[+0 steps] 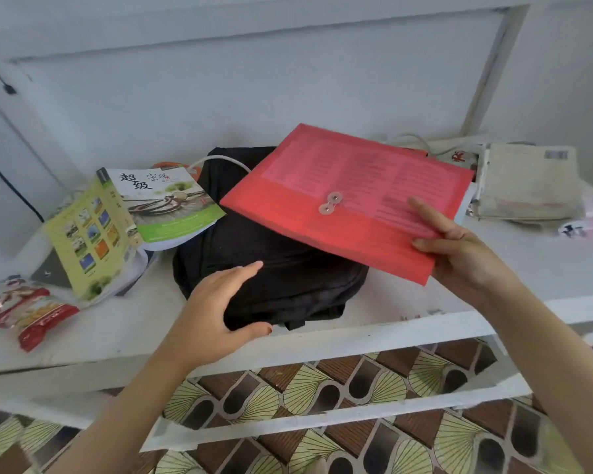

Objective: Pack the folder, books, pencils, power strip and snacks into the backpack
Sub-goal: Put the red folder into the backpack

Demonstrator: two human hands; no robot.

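A: The right hand [459, 254] is pinching the red folder [350, 200] by its near corner, holding it above the black backpack [271, 268]; the left hand [220, 309] is lying open-fingered on the bag's near edge.

B: The bag is looking shut; I'd be unzipping it first, then sliding the folder in flat; it's thin, flexible plastic, the bag soft cloth.
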